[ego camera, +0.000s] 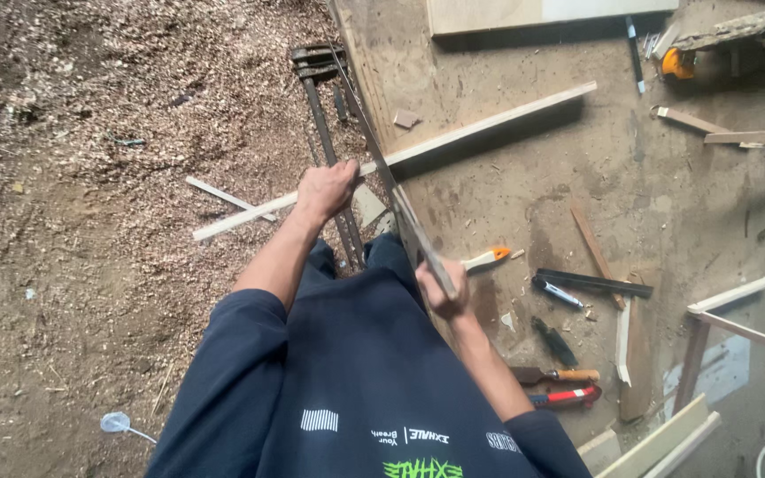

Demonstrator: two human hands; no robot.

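Top: dark navy short-sleeved shirt, loose fit, seen from above.
Sleeves: wide, ending above the elbows; forearms bare.
Print: small white block of thin vertical stripes near the left side of the chest, a short line of white lettering beside it, and larger bright green lettering at the near edge of the picture.
Trousers: dark blue, showing just beyond the shirt's hem.
Left hand (pixel 327 189): bare, no glove.
Right hand (pixel 443 297): bare, no glove, no watch visible.
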